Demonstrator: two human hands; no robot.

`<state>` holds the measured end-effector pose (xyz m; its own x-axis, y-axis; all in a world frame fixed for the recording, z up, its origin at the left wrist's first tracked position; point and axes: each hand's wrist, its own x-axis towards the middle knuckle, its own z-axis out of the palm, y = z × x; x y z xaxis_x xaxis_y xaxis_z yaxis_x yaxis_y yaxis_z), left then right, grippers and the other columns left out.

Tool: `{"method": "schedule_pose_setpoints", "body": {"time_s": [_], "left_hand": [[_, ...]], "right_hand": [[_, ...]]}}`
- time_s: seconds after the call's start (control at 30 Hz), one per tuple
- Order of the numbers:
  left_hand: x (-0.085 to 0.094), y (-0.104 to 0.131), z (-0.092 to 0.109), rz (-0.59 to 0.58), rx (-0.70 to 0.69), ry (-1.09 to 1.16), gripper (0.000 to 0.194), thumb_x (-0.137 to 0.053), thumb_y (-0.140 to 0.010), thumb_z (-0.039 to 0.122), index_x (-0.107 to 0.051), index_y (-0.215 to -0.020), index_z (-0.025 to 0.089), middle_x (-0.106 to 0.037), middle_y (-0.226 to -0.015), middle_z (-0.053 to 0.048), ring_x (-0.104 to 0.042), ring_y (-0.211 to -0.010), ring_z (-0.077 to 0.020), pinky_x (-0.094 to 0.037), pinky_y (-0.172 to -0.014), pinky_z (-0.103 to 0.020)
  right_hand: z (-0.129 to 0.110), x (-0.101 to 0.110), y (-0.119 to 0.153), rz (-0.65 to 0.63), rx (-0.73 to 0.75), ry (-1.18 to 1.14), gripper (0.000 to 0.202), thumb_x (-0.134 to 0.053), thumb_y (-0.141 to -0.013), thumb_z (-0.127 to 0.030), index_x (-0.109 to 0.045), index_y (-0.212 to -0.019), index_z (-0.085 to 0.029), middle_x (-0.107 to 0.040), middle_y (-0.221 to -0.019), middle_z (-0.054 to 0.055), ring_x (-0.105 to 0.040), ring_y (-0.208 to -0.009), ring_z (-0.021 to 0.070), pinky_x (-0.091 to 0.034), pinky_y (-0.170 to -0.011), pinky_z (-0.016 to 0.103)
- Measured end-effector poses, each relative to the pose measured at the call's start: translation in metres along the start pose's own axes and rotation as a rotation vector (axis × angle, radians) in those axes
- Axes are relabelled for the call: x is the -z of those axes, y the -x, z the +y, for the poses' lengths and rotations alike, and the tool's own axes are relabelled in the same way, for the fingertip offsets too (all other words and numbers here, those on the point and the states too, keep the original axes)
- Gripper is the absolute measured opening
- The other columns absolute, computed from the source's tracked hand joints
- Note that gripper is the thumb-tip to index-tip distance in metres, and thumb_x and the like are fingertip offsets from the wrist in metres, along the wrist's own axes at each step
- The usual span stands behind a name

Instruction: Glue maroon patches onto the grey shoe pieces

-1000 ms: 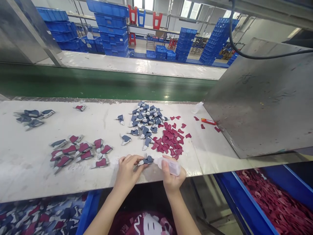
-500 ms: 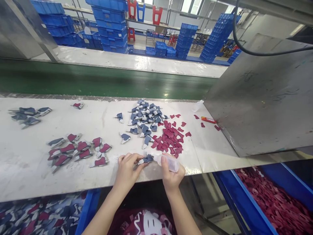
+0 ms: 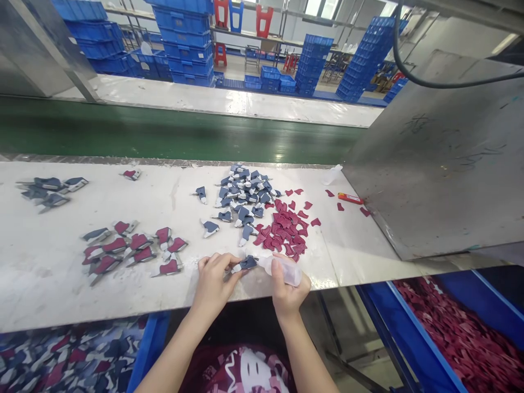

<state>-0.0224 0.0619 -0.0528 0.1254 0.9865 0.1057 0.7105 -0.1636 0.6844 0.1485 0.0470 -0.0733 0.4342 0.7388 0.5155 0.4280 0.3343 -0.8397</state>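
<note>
My left hand (image 3: 218,279) pinches the white end of a small blue-and-white piece (image 3: 247,263) low over the near part of the table. Wrapped in my right hand (image 3: 290,292) is a translucent squeeze bottle (image 3: 286,271), tilted so its nozzle points left at the blue face of that piece. Whether the nozzle touches it I cannot tell. Just beyond my hands lies a heap of similar blue-and-white pieces (image 3: 245,191). To its right spreads a pile of flat maroon pieces (image 3: 285,229). Further left rest several pieces with maroon tops (image 3: 139,241).
A metal panel (image 3: 446,164) bounds the table (image 3: 323,256) on the right, near a red-orange tube (image 3: 350,198). Behind runs a green conveyor belt (image 3: 196,134). Blue bins of maroon parts (image 3: 462,338) and mixed parts (image 3: 82,360) stand below the near edge.
The blue-and-white piece has turned slightly, showing more of its blue face. Both hands stay nearly in place, and the view has shifted a little.
</note>
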Motion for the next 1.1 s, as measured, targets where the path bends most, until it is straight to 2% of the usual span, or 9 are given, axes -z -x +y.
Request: {"method": "schedule_pose_setpoints", "body": {"time_s": [0.2,0.37,0.53,0.77,1.1], "left_hand": [[0.0005,0.0003,0.0006,0.0,-0.008,-0.016,0.01,-0.065,-0.084,0.031,-0.066,-0.093,0.026,-0.07,-0.083,0.0,-0.062,-0.079,-0.0218,-0.032,-0.084,-0.04],[0.0002,0.0003,0.0008,0.001,-0.007,-0.034,0.014,-0.066,-0.084,0.038,-0.066,-0.091,0.026,-0.07,-0.082,-0.001,-0.062,-0.08,-0.0222,-0.033,-0.084,-0.04],[-0.0017,0.0009,0.0001,0.023,-0.006,-0.03,0.014,-0.068,-0.083,0.037,-0.066,-0.089,0.025,-0.07,-0.081,0.0,-0.062,-0.079,-0.022,-0.033,-0.085,-0.04],[-0.0029,0.0011,0.0005,0.029,0.005,-0.03,0.016,-0.07,-0.082,0.038,-0.065,-0.088,0.024,-0.07,-0.083,0.0,-0.062,-0.078,-0.0211,-0.031,-0.088,-0.04],[-0.0028,0.0012,0.0008,0.029,-0.019,-0.026,0.013,-0.07,-0.083,0.035,-0.065,-0.089,0.024,-0.071,-0.082,0.001,-0.062,-0.077,-0.0202,-0.03,-0.086,-0.04]], "right_hand": [[0.0006,0.0,0.0006,-0.007,-0.008,0.027,0.018,-0.066,-0.086,-0.028,-0.073,-0.092,-0.013,-0.076,-0.087,0.012,-0.074,-0.079,0.0269,-0.061,-0.071,0.038],[-0.0005,0.0007,0.0011,0.038,0.021,0.07,0.017,-0.064,-0.088,-0.028,-0.073,-0.09,-0.014,-0.075,-0.084,0.012,-0.074,-0.075,0.0262,-0.061,-0.068,0.038],[-0.004,0.0028,0.0017,0.059,0.054,0.093,0.017,-0.062,-0.089,-0.028,-0.072,-0.089,-0.014,-0.075,-0.082,0.012,-0.073,-0.072,0.0257,-0.061,-0.067,0.039],[-0.0032,0.0041,0.0043,0.081,0.018,0.031,0.014,-0.063,-0.088,-0.024,-0.072,-0.087,-0.013,-0.074,-0.082,0.011,-0.072,-0.072,0.0244,-0.059,-0.067,0.036],[-0.0058,0.0001,0.0036,0.024,-0.054,-0.044,0.015,-0.065,-0.087,-0.025,-0.073,-0.087,-0.013,-0.074,-0.082,0.01,-0.072,-0.073,0.0228,-0.057,-0.067,0.034]]}}
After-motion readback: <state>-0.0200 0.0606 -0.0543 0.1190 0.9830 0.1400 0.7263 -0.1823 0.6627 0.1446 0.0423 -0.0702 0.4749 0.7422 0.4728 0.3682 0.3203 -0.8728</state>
